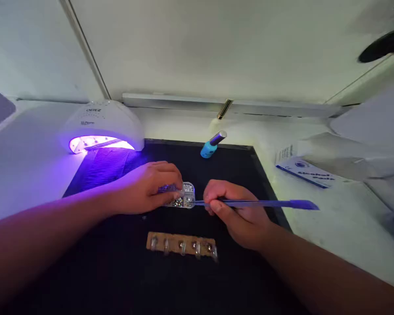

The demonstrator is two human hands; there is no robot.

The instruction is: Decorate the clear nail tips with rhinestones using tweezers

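Note:
My left hand (159, 186) holds a small clear compartment case (188, 189) on the black mat, fingers over its left part. Silvery rhinestones fill the compartments that show. From the right, my right hand (233, 208) pinches slim blue-purple tweezers (265, 203). Their thin tip reaches the case's right compartments; whether a stone is in it is too small to tell. Nearer to me lies a brown strip (174, 243) carrying several clear nail tips with dark, shiny decorations.
A white nail lamp (108, 116) glows purple at the left, with a ridged pad (105, 168) before it. Behind the case stands a blue polish bottle (209, 149). A gold-coloured tube (225, 109) sits at the back ledge. An alcohol pads box (304, 170) is at the right.

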